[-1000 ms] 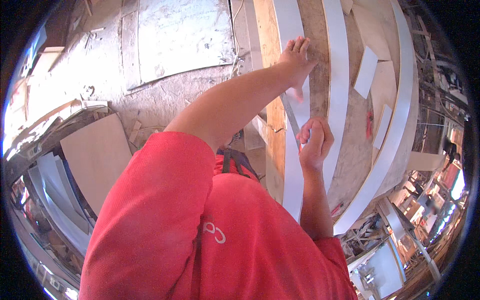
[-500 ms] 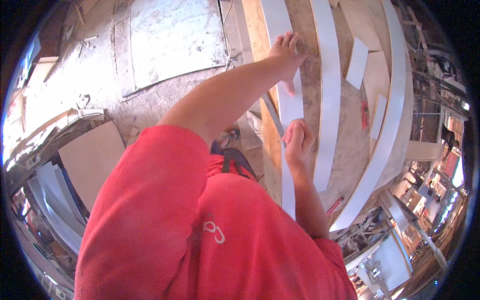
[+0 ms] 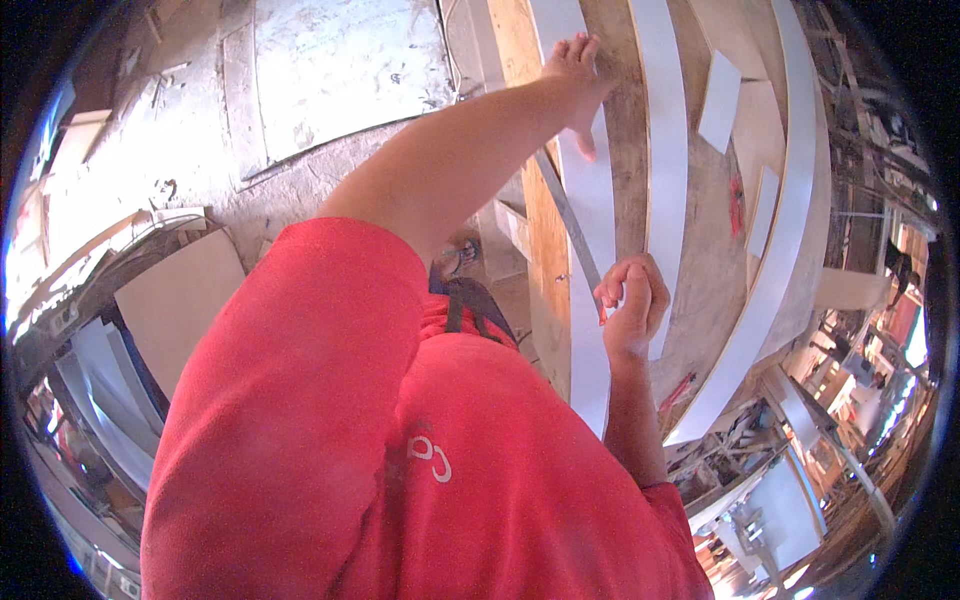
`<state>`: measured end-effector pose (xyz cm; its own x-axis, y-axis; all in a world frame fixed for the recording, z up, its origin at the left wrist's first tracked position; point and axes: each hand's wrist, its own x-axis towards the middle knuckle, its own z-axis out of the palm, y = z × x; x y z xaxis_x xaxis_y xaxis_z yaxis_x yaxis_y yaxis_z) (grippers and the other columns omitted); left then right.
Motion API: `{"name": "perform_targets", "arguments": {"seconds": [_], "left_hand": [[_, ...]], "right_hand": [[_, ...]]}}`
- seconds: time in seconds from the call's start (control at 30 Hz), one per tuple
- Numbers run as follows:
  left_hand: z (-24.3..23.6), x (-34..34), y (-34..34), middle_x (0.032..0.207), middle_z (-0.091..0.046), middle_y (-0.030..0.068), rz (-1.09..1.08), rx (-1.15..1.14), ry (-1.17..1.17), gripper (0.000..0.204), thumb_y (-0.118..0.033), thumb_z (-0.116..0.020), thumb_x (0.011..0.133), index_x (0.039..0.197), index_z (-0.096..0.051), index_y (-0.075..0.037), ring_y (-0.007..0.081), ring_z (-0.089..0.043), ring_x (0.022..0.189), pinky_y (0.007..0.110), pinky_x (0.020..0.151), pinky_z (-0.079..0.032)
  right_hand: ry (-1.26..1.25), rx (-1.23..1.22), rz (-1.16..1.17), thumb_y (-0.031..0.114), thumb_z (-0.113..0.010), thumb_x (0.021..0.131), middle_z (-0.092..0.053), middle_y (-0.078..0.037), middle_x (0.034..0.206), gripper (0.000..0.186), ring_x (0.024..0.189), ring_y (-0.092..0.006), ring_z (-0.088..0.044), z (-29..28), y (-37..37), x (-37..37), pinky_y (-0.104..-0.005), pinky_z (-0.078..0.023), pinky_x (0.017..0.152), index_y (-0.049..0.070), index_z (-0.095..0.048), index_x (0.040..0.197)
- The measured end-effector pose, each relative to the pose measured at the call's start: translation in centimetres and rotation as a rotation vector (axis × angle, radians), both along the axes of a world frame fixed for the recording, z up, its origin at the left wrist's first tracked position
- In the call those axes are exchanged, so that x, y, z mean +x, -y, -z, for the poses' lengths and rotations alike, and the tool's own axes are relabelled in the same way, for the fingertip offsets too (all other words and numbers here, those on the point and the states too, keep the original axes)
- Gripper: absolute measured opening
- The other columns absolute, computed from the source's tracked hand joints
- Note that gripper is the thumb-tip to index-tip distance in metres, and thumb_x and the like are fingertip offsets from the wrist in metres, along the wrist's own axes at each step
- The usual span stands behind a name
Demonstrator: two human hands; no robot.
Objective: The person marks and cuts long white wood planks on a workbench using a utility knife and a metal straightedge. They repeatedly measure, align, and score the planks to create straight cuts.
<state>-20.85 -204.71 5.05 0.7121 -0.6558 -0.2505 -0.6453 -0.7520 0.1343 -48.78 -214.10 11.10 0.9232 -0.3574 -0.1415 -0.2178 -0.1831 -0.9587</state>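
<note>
My left hand (image 3: 574,82) presses down on a long white strip (image 3: 590,225), its fingers spread and the thumb lying on the white face. My right hand (image 3: 634,300) is closed round the handle end of a flat metal file (image 3: 570,215), with a bit of red showing at the fist. The grey blade slants from the fist across the strip to its left edge, where a bare wooden board (image 3: 548,270) runs alongside. Most of the handle is hidden in my fingers.
To the right lie a second white strip (image 3: 665,130) and a curved one (image 3: 795,180) at the worktable's far side. Small white pieces (image 3: 720,100) and a red tool (image 3: 737,205) rest between them. A large pale sheet (image 3: 350,75) lies at the upper left; brown panel (image 3: 180,295) leans below it.
My right hand has moved right and slightly down with the file, uncovering more of the blade across the strip. My left hand stays on the strip, a little higher in the picture.
</note>
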Motion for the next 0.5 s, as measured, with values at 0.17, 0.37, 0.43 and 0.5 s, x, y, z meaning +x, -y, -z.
{"name": "perform_targets", "arguments": {"seconds": [0.17, 0.37, 0.43, 0.5], "left_hand": [[0.1, 0.3, 0.0, 0.172, -0.007, 0.0304, -0.014, -0.002, 0.012, 0.148, -0.077, -0.093, 0.043, 0.167, -0.029, -0.029, 0.0489, -0.007, 0.16, 0.059, 0.128, -0.014], [-0.2, -0.1, 0.2, 0.173, -0.006, 0.0291, -0.014, 0.041, -0.036, 0.148, -0.078, -0.092, 0.046, 0.168, -0.026, -0.028, 0.046, -0.004, 0.161, 0.056, 0.13, -0.011], [-0.1, -0.2, 0.1, 0.173, -0.006, 0.0291, -0.016, 0.035, -0.001, 0.148, -0.078, -0.092, 0.046, 0.168, -0.026, -0.028, 0.0461, -0.004, 0.161, 0.056, 0.129, -0.011], [-0.3, -0.2, -0.2, 0.173, -0.007, 0.0291, -0.025, 0.006, -0.01, 0.148, -0.078, -0.093, 0.045, 0.168, -0.026, -0.03, 0.0463, -0.005, 0.161, 0.057, 0.13, -0.011]], "right_hand": [[-0.161, -0.081, -0.142, 0.029, -0.042, 0.107, -0.045, 0.0, 0.069, 0.038, 0.062, -0.0099, -0.045, 2.4, -0.2, -1.5, -0.0298, -0.038, 0.057, 0.007, -0.05, 0.077], [0.007, -0.071, -0.059, 0.026, -0.04, 0.107, -0.047, 0.0, 0.072, 0.036, 0.065, -0.0101, -0.046, 1.4, 1.6, -4.8, -0.0292, -0.038, 0.058, 0.005, -0.053, 0.081], [-0.152, -0.054, -0.128, 0.027, -0.04, 0.107, -0.047, -0.001, 0.072, 0.037, 0.064, -0.0106, -0.046, 1.3, 1.9, -5.4, -0.0292, -0.038, 0.058, 0.005, -0.052, 0.079], [-0.201, -0.015, -0.143, 0.028, -0.04, 0.107, -0.047, -0.001, 0.071, 0.038, 0.063, -0.011, -0.046, 1.0, 2.0, -5.7, -0.0294, -0.038, 0.058, 0.006, -0.051, 0.078]]}}
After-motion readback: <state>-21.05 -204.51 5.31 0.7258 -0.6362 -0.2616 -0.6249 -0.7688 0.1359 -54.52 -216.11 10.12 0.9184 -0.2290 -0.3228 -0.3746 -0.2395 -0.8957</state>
